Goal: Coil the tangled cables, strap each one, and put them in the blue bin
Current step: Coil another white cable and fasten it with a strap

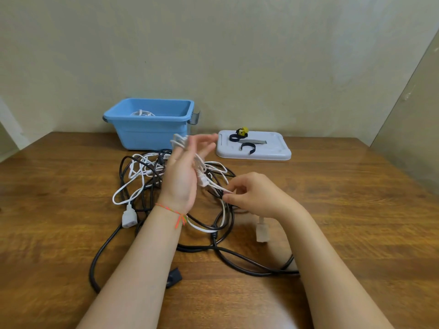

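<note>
My left hand (pixel 181 172) is raised upright, palm toward my right, fingers mostly straight and a little spread, with loops of a thin white cable (pixel 200 166) wound around them; the loops stick out past the fingertips, blurred. A woven orange thread bracelet (pixel 177 213) circles that wrist. My right hand (pixel 253 194) sits lower, its thumb and forefinger pinched on the same white cable just beside a small white plug, the other fingers curled under.

Beneath both hands lies the tangle: smooth, round black cables (pixel 223 251) in wide sagging loops, crossed by a flat, glossy white cord (pixel 133 186) that ends in a blocky white connector (pixel 129 218) on my left. Another pale rectangular plug (pixel 261 231) lies just below my right wrist, and a black plug (pixel 174 276) pokes out beside my left forearm.

Farther back on the left stands the blue bin (pixel 152 132), smooth plastic with rounded corners and grey handles, a white coil (pixel 142 113) already inside it. To its right lies its pale grey lid (pixel 275 150), flat, holding dark curled straps (pixel 247 148) and a yellow-and-black one (pixel 242 131).

Everything rests on a wooden table (pixel 356 210), glossy brown with strong streaked grain. Behind it rises a plain, matte, cream wall (pixel 237 55), slightly mottled.
</note>
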`<action>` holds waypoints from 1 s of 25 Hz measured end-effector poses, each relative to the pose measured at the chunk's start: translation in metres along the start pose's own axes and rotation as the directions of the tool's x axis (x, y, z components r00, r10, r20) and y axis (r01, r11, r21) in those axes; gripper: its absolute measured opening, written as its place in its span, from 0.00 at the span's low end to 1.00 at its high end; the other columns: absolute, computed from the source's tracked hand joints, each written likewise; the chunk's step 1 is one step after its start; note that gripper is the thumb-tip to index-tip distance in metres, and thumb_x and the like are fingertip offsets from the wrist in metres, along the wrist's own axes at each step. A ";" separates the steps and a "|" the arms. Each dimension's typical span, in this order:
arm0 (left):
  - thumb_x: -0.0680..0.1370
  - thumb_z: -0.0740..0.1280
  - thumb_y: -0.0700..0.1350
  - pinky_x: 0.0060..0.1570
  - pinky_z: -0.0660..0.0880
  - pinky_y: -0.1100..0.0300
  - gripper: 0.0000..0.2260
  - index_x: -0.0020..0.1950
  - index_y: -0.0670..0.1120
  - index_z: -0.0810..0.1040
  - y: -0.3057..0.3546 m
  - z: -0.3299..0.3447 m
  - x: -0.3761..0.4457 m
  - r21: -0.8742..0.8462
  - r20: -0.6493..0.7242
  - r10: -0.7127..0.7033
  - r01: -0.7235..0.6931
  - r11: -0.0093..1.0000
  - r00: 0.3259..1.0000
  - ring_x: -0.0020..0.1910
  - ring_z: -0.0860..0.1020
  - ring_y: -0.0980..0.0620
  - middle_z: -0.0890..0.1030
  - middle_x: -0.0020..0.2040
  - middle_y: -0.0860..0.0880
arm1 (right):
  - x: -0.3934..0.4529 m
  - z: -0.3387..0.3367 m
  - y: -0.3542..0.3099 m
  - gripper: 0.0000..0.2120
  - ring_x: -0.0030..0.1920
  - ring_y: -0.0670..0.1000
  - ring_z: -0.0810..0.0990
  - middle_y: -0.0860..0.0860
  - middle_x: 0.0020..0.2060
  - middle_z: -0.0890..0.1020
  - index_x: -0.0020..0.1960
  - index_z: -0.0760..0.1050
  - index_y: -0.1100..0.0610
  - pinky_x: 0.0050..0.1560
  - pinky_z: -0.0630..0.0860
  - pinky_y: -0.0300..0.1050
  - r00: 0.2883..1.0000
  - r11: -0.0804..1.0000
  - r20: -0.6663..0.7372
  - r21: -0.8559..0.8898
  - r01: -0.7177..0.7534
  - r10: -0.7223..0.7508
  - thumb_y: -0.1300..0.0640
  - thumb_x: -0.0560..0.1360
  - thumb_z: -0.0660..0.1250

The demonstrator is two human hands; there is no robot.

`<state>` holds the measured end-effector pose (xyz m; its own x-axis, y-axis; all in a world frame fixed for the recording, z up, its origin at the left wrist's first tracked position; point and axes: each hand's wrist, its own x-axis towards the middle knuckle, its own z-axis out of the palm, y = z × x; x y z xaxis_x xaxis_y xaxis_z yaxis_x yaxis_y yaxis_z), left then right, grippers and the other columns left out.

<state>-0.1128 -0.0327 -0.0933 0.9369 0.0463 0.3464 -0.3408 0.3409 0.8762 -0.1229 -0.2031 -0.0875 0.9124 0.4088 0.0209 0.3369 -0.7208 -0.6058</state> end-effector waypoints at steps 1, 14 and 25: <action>0.84 0.56 0.51 0.66 0.70 0.52 0.15 0.52 0.44 0.79 -0.003 0.003 -0.003 0.245 0.039 0.064 -0.071 0.967 0.997 0.61 0.80 0.49 0.83 0.57 0.45 | -0.002 -0.002 -0.002 0.05 0.34 0.42 0.74 0.44 0.33 0.77 0.43 0.81 0.51 0.37 0.71 0.39 1.000 0.999 -0.006 0.036 0.031 -0.031 0.51 0.76 0.70; 0.82 0.58 0.59 0.36 0.63 0.58 0.24 0.33 0.46 0.68 0.004 0.014 -0.015 0.317 0.391 -0.307 0.186 0.930 0.868 0.22 0.59 0.54 0.60 0.23 0.53 | -0.005 -0.021 0.006 0.05 0.50 0.51 0.81 0.52 0.43 0.83 0.45 0.83 0.54 0.59 0.76 0.52 0.884 0.604 -0.466 0.719 0.345 0.049 0.53 0.76 0.71; 0.82 0.57 0.50 0.49 0.77 0.57 0.20 0.30 0.47 0.65 0.014 0.005 -0.012 -0.599 0.317 -0.284 0.423 0.680 0.905 0.22 0.52 0.55 0.57 0.20 0.52 | -0.004 -0.007 -0.002 0.08 0.30 0.47 0.77 0.50 0.31 0.79 0.49 0.81 0.55 0.32 0.73 0.38 0.990 0.912 -0.099 0.407 -0.056 0.105 0.55 0.81 0.64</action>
<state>-0.1293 -0.0330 -0.0838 0.9201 -0.3522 0.1713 0.2105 0.8135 0.5421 -0.1258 -0.2073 -0.0811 0.9612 0.2734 0.0363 0.1618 -0.4522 -0.8771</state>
